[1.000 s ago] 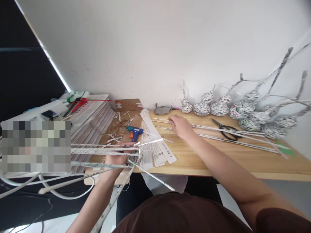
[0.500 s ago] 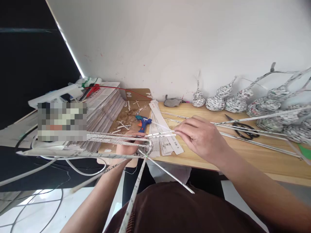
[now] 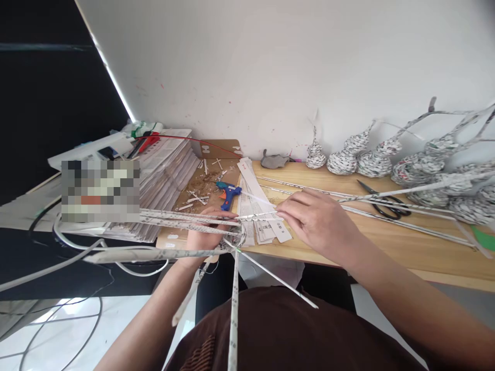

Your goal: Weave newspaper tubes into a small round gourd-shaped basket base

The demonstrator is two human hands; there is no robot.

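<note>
My left hand (image 3: 208,229) is closed around the small woven base (image 3: 236,238) of a newspaper-tube weaving, partly hidden behind the tubes. Long rolled-paper spokes stick out from it: several to the left, one downward (image 3: 234,309) and a thin one (image 3: 278,281) toward the lower right. My right hand (image 3: 315,216) pinches a rolled newspaper strip (image 3: 257,215) that runs from the base, its far part (image 3: 417,189) reaching out to the right. Just beyond the left hand lies a blue glue gun (image 3: 231,196).
Paper strips (image 3: 266,193) lie on the wooden table (image 3: 386,252). Black scissors (image 3: 386,206) rest before several woven paper gourds (image 3: 342,159) by the wall. At left stands a newspaper stack (image 3: 174,175); a brown board (image 3: 201,180) holds paper scraps. A grey cloth (image 3: 274,161) lies behind.
The woven base has turned in my left hand, so the lower spokes have swung to the right. My right hand keeps its pinch on the strip and has barely moved.
</note>
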